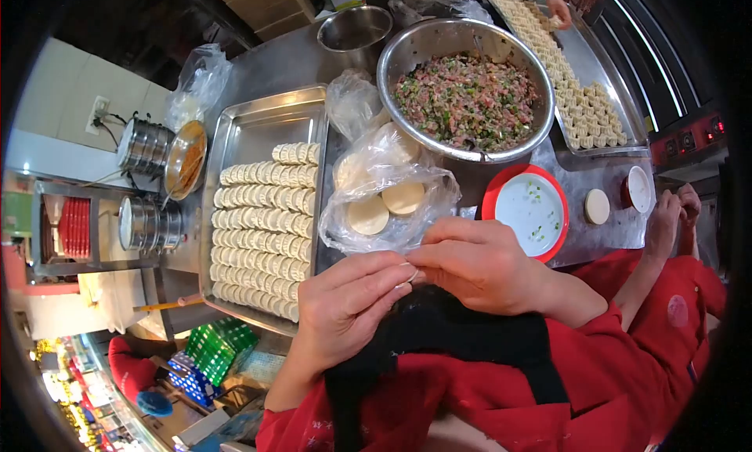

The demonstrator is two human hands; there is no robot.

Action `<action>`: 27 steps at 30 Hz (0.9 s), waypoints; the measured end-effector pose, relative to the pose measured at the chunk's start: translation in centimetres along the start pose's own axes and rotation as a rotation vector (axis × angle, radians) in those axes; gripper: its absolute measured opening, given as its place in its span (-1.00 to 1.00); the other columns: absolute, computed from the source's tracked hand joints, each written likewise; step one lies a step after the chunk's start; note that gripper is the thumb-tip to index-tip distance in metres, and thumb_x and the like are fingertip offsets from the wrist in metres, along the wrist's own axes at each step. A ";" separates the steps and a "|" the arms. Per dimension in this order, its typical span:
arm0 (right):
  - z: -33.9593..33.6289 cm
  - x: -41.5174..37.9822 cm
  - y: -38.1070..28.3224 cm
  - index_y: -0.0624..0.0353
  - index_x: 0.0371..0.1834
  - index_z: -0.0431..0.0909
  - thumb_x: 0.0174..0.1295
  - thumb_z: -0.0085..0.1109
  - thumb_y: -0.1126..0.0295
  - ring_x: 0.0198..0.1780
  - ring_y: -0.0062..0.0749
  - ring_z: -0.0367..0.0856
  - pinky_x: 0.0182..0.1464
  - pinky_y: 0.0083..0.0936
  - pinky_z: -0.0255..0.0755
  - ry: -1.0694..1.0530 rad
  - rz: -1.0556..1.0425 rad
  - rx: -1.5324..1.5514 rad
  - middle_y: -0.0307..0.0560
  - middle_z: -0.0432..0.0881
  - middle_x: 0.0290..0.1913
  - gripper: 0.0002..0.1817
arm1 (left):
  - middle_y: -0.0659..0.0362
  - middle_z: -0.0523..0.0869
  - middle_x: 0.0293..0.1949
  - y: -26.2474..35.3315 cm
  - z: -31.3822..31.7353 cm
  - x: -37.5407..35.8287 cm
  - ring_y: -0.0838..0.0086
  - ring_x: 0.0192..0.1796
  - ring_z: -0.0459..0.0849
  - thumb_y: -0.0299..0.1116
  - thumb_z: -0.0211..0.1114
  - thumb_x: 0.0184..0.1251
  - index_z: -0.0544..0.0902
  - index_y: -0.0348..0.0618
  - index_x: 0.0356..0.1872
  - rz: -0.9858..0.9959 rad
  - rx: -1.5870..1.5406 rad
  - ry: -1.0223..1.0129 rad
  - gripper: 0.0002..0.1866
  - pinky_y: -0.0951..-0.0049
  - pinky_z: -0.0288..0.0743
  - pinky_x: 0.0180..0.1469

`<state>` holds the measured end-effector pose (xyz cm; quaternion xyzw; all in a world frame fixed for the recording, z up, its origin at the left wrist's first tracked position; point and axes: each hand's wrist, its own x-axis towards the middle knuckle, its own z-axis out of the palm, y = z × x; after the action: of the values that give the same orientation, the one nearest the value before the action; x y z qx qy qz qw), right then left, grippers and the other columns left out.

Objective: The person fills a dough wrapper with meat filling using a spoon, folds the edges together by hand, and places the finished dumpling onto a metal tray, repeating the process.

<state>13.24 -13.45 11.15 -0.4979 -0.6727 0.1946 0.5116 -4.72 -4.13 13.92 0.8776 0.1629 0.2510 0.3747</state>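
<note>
Left hand (345,299): We saw its fingers pinched closed on a pale sliver (412,276), possibly dough.
Right hand (482,265): It pinched there too, near our plastic bag (445,187).
Tray (249,139): It held rows of dumplings (262,242).

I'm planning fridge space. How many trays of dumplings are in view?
2: the left tray, left of the meat bowl, and the right tray, on the bowl's other side. No others show.

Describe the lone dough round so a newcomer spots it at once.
Find the big metal bowl of filling, then the red-rimmed plate below it in view. Just right of that plate, the dough round lies flat on the table, alone, unlike those in the plastic bag.
</note>
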 end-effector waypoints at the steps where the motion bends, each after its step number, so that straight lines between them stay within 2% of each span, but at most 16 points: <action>1: -0.3 -0.1 -0.1 0.21 -0.23 0.58 0.04 0.33 0.54 -0.37 -0.20 0.58 -0.40 -0.41 0.45 0.005 0.005 -0.010 -0.08 0.53 -0.36 -0.79 | 0.06 0.73 -0.24 0.1 -0.1 0.1 0.34 -0.22 0.73 -0.57 0.44 0.00 0.73 -0.20 -0.23 -0.009 0.006 -0.007 -0.76 0.47 0.60 -0.18; 3: -0.6 -0.1 -0.2 0.20 -0.24 0.58 0.04 0.34 0.54 -0.38 -0.20 0.58 -0.40 -0.41 0.45 0.013 0.008 -0.017 -0.08 0.52 -0.36 -0.79 | 0.06 0.72 -0.23 0.2 -0.2 0.3 0.34 -0.22 0.73 -0.58 0.44 0.00 0.73 -0.20 -0.23 -0.033 -0.080 0.048 -0.76 0.48 0.60 -0.19; 7: -0.3 0.0 -0.2 0.22 -0.25 0.59 0.00 0.38 0.55 -0.40 -0.25 0.58 -0.42 -0.45 0.44 0.041 0.003 0.000 -0.06 0.54 -0.33 -0.76 | 0.06 0.72 -0.23 -0.1 -0.1 -0.3 0.35 -0.21 0.73 -0.58 0.44 0.00 0.73 -0.21 -0.23 -0.041 -0.060 0.085 -0.75 0.47 0.60 -0.18; 9: -0.1 0.1 -0.1 0.25 -0.25 0.61 -0.04 0.42 0.56 -0.42 -0.29 0.59 -0.45 -0.49 0.44 0.052 -0.015 -0.013 -0.04 0.56 -0.32 -0.74 | 0.05 0.74 -0.24 -0.1 0.1 -0.5 0.34 -0.20 0.73 -0.59 0.47 -0.07 0.74 -0.23 -0.29 -0.053 -0.037 0.063 -0.77 0.47 0.58 -0.13; 15: -0.1 -0.7 -0.8 0.26 -0.25 0.60 -0.04 0.41 0.58 -0.42 -0.27 0.58 -0.45 -0.49 0.44 -0.035 -0.025 -0.055 -0.04 0.55 -0.33 -0.74 | 0.03 0.74 -0.22 0.2 0.3 -1.1 0.31 -0.22 0.74 -0.58 0.47 -0.07 0.75 -0.20 -0.29 0.022 0.007 0.015 -0.77 0.47 0.60 -0.19; 17: -0.3 -0.6 -0.7 0.26 -0.26 0.60 -0.04 0.41 0.58 -0.44 -0.27 0.58 -0.45 -0.48 0.43 -0.063 -0.074 -0.082 -0.04 0.55 -0.34 -0.75 | 0.05 0.72 -0.22 0.3 0.3 -1.0 0.30 -0.22 0.73 -0.56 0.45 0.00 0.73 -0.20 -0.25 0.049 0.005 0.002 -0.77 0.43 0.62 -0.20; 20: -0.5 -0.4 -1.3 0.22 -0.26 0.55 0.02 0.34 0.55 -0.42 -0.19 0.52 -0.43 -0.39 0.41 -0.036 -0.037 -0.027 -0.06 0.45 -0.37 -0.79 | 0.05 0.73 -0.22 0.6 -0.2 -0.8 0.30 -0.23 0.73 -0.55 0.46 -0.02 0.73 -0.19 -0.27 0.017 0.003 0.037 -0.77 0.45 0.62 -0.21; 24: -0.5 -0.3 -1.1 0.22 -0.28 0.54 0.02 0.34 0.55 -0.42 -0.18 0.51 -0.43 -0.39 0.40 0.030 -0.076 -0.067 -0.07 0.44 -0.37 -0.79 | 0.04 0.73 -0.21 0.2 -0.2 -0.8 0.30 -0.24 0.74 -0.55 0.46 -0.02 0.73 -0.20 -0.28 0.032 0.021 0.075 -0.78 0.47 0.62 -0.21; 27: -0.4 -0.6 -0.8 0.25 -0.27 0.61 -0.07 0.42 0.56 -0.43 -0.28 0.58 -0.46 -0.46 0.43 0.015 -0.076 -0.087 -0.04 0.55 -0.35 -0.73 | 0.03 0.73 -0.21 0.3 0.2 -1.0 0.29 -0.24 0.74 -0.55 0.46 -0.02 0.73 -0.20 -0.29 0.046 0.026 0.050 -0.79 0.47 0.62 -0.21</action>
<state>13.20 -14.40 11.61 -0.4952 -0.6951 0.1420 0.5014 -5.38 -4.87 13.70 0.8793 0.1551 0.2792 0.3533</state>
